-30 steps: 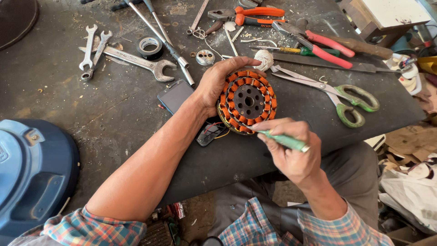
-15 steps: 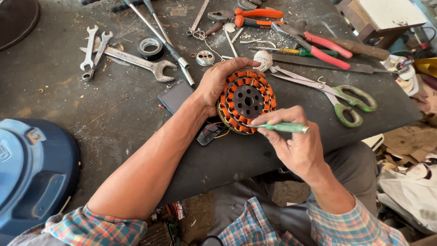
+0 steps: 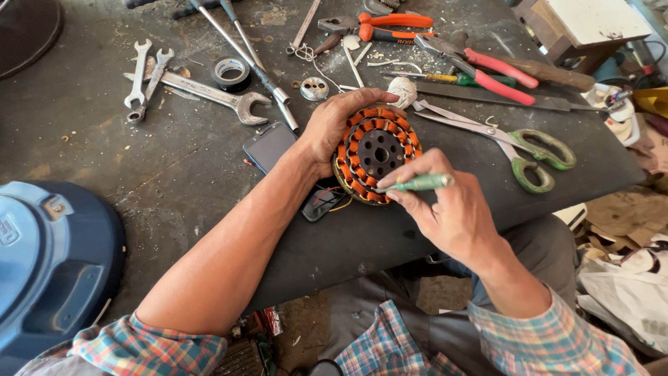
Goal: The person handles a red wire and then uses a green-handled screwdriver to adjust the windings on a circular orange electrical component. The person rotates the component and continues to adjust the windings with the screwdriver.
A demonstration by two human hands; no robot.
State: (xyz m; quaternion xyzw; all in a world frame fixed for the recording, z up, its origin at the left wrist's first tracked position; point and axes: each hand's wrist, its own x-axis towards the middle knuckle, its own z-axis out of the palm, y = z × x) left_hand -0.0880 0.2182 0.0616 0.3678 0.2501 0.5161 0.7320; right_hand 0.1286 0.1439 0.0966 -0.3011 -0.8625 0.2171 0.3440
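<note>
Right hand (image 3: pixel 452 216) fingers pinch green-handled tool (image 3: pixel 417 184), lying left-right, tip toward stator (image 3: pixel 376 154); left hand (image 3: pixel 341 125) grips stator.

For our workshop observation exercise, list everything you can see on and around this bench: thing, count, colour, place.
stator: one, copper-orange coils on a black core, bench centre
green-handled tool: one, at the stator's lower edge
phone: one, dark, left of the stator
scissors: one, green handles, right of the stator
pliers: one, orange handles, top centre
red-handled pliers: one, upper right
spanners: at least three, silver, upper left
tape roll: one, black, beside the spanners
string ball: one, white, above the stator
fan housing: one, blue, lower left
bench: one, dark, stained
left hand: grips the stator's left rim
right hand: holds the green-handled tool
</note>
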